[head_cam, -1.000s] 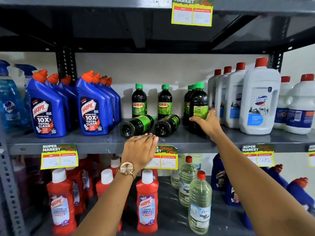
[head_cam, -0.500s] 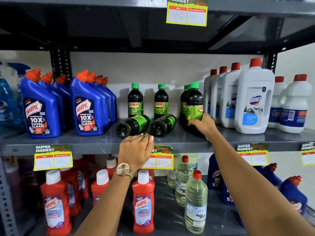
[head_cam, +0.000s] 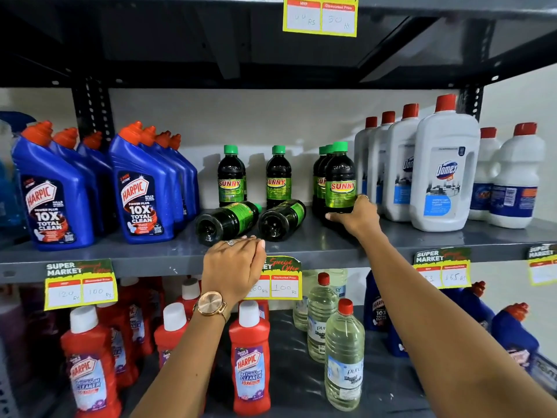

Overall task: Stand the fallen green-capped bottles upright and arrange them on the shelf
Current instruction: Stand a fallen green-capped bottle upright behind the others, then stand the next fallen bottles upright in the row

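Observation:
Two dark green-capped Sunny bottles lie on their sides on the grey middle shelf (head_cam: 316, 245), bases toward me: the left fallen bottle (head_cam: 224, 221) and the right fallen bottle (head_cam: 280, 218). Behind them stand two upright Sunny bottles (head_cam: 231, 176) (head_cam: 278, 176). To the right is a row of upright Sunny bottles, and my right hand (head_cam: 357, 218) grips the base of the front Sunny bottle (head_cam: 340, 179). My left hand (head_cam: 233, 267) rests palm down on the shelf's front edge, just before the left fallen bottle, holding nothing.
Blue Harpic bottles (head_cam: 141, 191) crowd the shelf's left part. White Domex jugs (head_cam: 444, 170) stand at the right, close to the gripped bottle. Below are red Harpic cleaners (head_cam: 250, 366) and clear bottles (head_cam: 343, 360). Price tags (head_cam: 284, 285) hang on the shelf edge.
My right hand has slid from the front bottle's label down to its base and turned the label to face me. My left hand has stayed on the shelf edge.

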